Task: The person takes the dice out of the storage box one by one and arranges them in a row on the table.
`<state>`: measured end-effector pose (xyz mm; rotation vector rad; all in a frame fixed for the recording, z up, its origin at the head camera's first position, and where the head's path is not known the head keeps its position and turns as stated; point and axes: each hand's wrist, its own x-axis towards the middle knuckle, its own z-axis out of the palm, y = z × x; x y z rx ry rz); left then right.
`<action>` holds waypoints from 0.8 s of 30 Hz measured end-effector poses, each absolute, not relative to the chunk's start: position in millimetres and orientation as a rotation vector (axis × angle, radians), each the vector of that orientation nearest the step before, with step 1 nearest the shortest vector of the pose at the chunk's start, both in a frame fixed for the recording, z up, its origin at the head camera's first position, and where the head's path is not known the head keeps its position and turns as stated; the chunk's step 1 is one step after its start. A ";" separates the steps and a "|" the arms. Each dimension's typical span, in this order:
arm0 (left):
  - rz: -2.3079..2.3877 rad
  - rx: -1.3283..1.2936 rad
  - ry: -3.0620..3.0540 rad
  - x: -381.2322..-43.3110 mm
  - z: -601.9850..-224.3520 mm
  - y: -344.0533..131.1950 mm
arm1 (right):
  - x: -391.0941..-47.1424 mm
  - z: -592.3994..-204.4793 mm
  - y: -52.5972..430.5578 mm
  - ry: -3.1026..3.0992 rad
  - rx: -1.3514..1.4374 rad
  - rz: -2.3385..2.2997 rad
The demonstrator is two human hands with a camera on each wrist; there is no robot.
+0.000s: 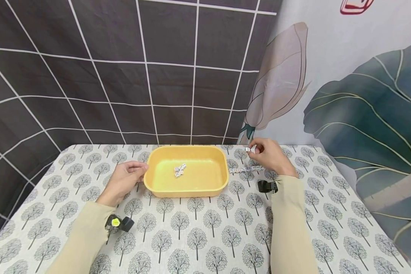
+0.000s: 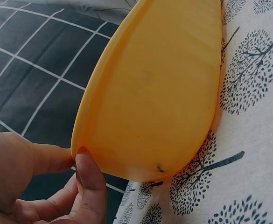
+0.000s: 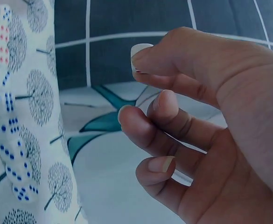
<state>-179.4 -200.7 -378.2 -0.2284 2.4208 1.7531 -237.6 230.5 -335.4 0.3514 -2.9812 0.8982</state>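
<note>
My left hand [image 1: 126,177] pinches the left rim of a yellow plastic basin [image 1: 186,193] between thumb and fingers; the left wrist view shows the thumb and a finger [image 2: 90,186] on either side of that edge. Several white dice [image 1: 179,173] lie together on the basin floor, left of its middle. Beyond the basin's right end, my right hand [image 1: 268,154] holds one white die [image 1: 247,149] between thumb and index finger, raised over the cloth. Most of this die [image 3: 140,48] is covered by the thumb in the right wrist view, where the other fingers curl loosely.
A row of white dice [image 1: 245,169] with blue and red pips runs along the cloth from the basin's right side to below my right hand. The tree-print tablecloth [image 1: 188,243] ends at the back against a dark grid-patterned curtain [image 1: 171,83]. A flower-print sheet [image 1: 328,76] hangs at right.
</note>
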 end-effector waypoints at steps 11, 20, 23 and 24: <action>1.748 -0.223 2.423 -179.1 -378.5 -201.1 | -235.9 -340.9 249.5 -2.996 0.274 0.884; 1.745 -0.234 2.420 -179.6 -378.8 -201.4 | -236.6 -348.4 262.0 -3.014 0.216 0.868; 1.745 -0.237 2.422 -180.0 -378.7 -201.2 | -235.4 -349.8 266.3 -3.037 0.177 0.856; 1.747 -0.236 2.422 -180.0 -378.7 -201.2 | -234.8 -350.0 267.9 -3.044 0.170 0.854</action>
